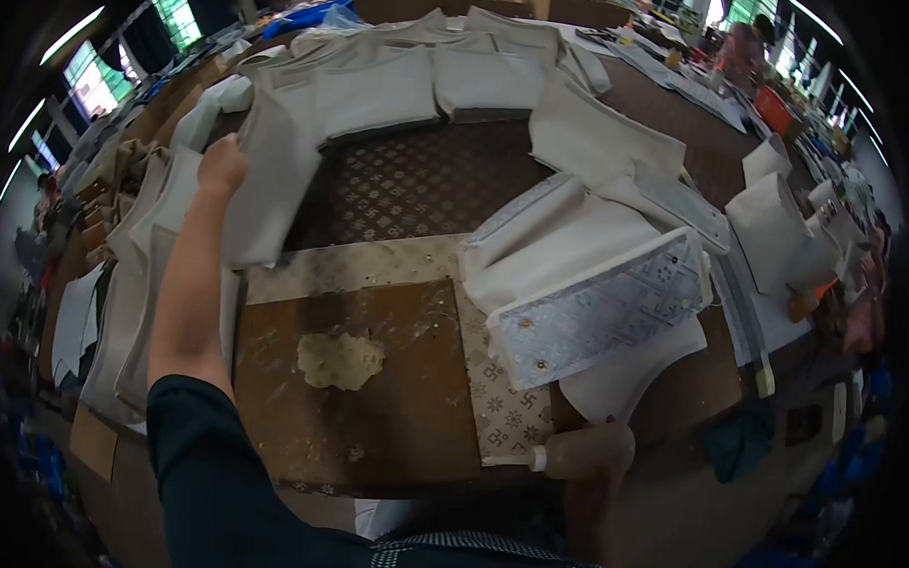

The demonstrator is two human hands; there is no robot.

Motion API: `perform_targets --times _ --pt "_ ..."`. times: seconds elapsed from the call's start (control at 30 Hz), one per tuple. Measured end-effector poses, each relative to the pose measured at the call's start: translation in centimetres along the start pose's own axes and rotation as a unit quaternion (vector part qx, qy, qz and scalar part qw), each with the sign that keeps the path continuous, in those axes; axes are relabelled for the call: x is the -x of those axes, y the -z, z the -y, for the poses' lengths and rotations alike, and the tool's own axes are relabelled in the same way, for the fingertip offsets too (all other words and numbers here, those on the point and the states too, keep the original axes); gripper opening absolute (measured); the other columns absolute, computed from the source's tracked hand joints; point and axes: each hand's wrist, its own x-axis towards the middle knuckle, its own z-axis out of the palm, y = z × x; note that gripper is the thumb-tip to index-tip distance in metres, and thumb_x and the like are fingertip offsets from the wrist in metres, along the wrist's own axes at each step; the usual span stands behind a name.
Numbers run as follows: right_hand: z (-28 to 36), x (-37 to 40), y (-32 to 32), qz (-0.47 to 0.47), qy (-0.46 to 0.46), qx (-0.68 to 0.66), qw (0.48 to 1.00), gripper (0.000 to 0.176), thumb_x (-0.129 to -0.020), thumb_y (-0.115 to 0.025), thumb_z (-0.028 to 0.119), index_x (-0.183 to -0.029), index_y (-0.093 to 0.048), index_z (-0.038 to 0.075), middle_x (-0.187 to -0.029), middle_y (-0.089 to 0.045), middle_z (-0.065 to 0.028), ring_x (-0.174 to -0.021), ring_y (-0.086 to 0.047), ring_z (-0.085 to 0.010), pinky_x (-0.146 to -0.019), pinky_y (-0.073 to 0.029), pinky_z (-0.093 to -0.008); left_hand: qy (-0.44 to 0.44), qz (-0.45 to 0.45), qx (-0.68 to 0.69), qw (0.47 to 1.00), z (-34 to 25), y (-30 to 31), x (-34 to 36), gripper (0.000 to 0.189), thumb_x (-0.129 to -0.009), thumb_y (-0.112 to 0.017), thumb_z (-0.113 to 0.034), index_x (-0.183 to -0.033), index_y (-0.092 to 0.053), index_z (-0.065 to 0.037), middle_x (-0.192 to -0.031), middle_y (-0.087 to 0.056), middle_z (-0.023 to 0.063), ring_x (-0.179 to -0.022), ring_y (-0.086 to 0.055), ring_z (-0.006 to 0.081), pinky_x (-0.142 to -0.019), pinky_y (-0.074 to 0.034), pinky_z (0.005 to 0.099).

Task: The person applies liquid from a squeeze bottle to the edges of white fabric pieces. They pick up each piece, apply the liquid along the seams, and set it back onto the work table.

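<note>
My left hand (pixel 222 164) reaches out at the left over pale fabric-like pieces (pixel 268 182), its fingers curled at the edge of one; what they grip is too small to make out. Low at the right, my right hand (pixel 595 489) is dark and blurred around a translucent squeeze bottle (pixel 591 452), whose thin nozzle points left. Above the bottle lies a cream piece (pixel 576 243) with a silvery patterned panel (pixel 604 309). A brown board (pixel 360 421) with a yellowish dried patch (pixel 340 361) lies in front of me.
Stacked cream pieces (pixel 376 91) curve across the back of the table. More pale pieces (pixel 772 220) stand at the right, near a grey strip (pixel 739 304). A person (pixel 745 54) is at the far right, beside a red container (pixel 773 110). Cardboard boxes (pixel 579 6) stand behind.
</note>
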Motion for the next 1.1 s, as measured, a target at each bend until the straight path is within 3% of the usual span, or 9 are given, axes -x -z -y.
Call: perform_targets --times 0.13,0.23,0.33,0.47,0.6,0.67,0.77,0.97,1.1 --pt "2.1 -0.2 -4.1 0.003 0.000 0.007 1.000 0.086 -0.076 -0.074 0.034 -0.141 -0.028 0.001 -0.121 -0.054 -0.0174 -0.116 -0.053 -0.0283 -0.102 -0.042 -0.0404 0.039 0.156 -0.147 0.976 -4.9 -0.2 1.6 0.034 -0.088 -0.049 -0.010 -0.120 -0.058 -0.007 -0.129 -0.055 0.0123 -0.118 -0.053 0.0295 -0.098 -0.043 0.0494" --pt "2.2 -0.3 -4.2 0.000 -0.010 0.003 1.000 0.088 -0.074 -0.076 0.035 -0.140 -0.029 0.001 -0.118 -0.056 -0.0175 -0.113 -0.055 -0.0277 -0.100 -0.044 -0.0397 -0.003 0.143 -0.262 0.954 -9.9 2.5 3.4 0.038 -0.088 -0.049 -0.010 -0.126 -0.056 -0.008 -0.133 -0.051 0.0107 -0.127 -0.045 0.0248 -0.103 -0.034 0.0558" --pt "2.1 -0.6 -3.8 0.027 -0.004 -0.002 1.000 0.088 -0.073 -0.077 0.037 -0.139 -0.030 0.002 -0.118 -0.056 -0.0176 -0.113 -0.054 -0.0271 -0.100 -0.043 -0.0398 -0.053 -0.035 -0.237 0.969 -12.0 0.8 3.8 0.045 -0.088 -0.054 -0.014 -0.133 -0.052 -0.009 -0.137 -0.047 0.0109 -0.135 -0.036 0.0240 -0.106 -0.026 0.0611" --pt "2.2 -0.6 -3.8 0.050 0.007 -0.010 0.999 0.088 -0.074 -0.078 0.038 -0.139 -0.031 0.002 -0.121 -0.053 -0.0176 -0.116 -0.052 -0.0271 -0.102 -0.041 -0.0417 -0.220 0.110 0.160 0.956 -20.7 4.1 7.6 0.049 -0.086 -0.065 -0.026 -0.129 -0.054 -0.006 -0.120 -0.061 0.0089 -0.110 -0.058 0.0261 -0.095 -0.044 0.0453" --pt "1.9 -0.8 -3.0 0.062 0.001 -0.035 0.997 0.085 -0.075 -0.077 0.037 -0.138 -0.032 0.002 -0.125 -0.050 -0.0173 -0.119 -0.049 -0.0276 -0.104 -0.039 -0.0440 -0.231 0.342 0.552 0.724 -28.3 9.6 16.9 0.065 -0.084 -0.069 -0.038 -0.135 -0.048 -0.005 -0.112 -0.062 0.0089 -0.104 -0.058 0.0203 -0.090 -0.046 0.0345" --pt "2.2 -0.7 -3.3 0.078 0.005 -0.047 0.996 0.083 -0.076 -0.076 0.036 -0.138 -0.033 0.002 -0.126 -0.050 -0.0171 -0.120 -0.049 -0.0279 -0.104 -0.039 -0.0443 -0.329 0.265 0.465 0.778 -30.7 13.5 21.3 0.085 -0.077 -0.073 -0.046 -0.141 -0.038 -0.003 -0.125 -0.053 0.0213 -0.113 -0.054 0.0314 -0.096 -0.044 0.0403" --pt "1.2 -1.1 -2.0 0.100 0.011 -0.045 0.994 0.079 -0.079 -0.072 0.033 -0.139 -0.032 0.002 -0.127 -0.049 -0.0172 -0.121 -0.048 -0.0280 -0.105 -0.038 -0.0445 -0.449 0.054 0.297 0.841 -33.7 13.4 26.1 0.108 -0.064 -0.078 -0.048 -0.150 -0.023 -0.013 -0.139 -0.037 0.0219 -0.122 -0.042 0.0385 -0.098 -0.039 0.0488" --pt "0.5 -1.3 -1.2 0.107 0.021 -0.073 0.991 0.070 -0.084 -0.066 0.025 -0.141 -0.033 0.002 -0.130 -0.048 -0.0179 -0.124 -0.047 -0.0277 -0.105 -0.039 -0.0443 -0.357 0.041 0.352 0.864 -33.9 13.0 26.7 0.098 -0.063 -0.074 -0.028 -0.149 -0.027 -0.016 -0.128 -0.042 0.0231 -0.117 -0.045 0.0401 -0.097 -0.040 0.0468" --pt "0.9 -1.0 -0.8 0.129 -0.005 -0.122 0.984 0.066 -0.087 -0.064 0.027 -0.141 -0.033 0.005 -0.131 -0.048 -0.0149 -0.124 -0.047 -0.0274 -0.105 -0.039 -0.0448 -0.241 0.163 0.479 0.828 -27.2 18.6 25.1 0.098 -0.061 -0.071 -0.025 -0.149 -0.028 -0.012 -0.131 -0.044 0.0184 -0.117 -0.049 0.0305 -0.099 -0.039 0.0375"
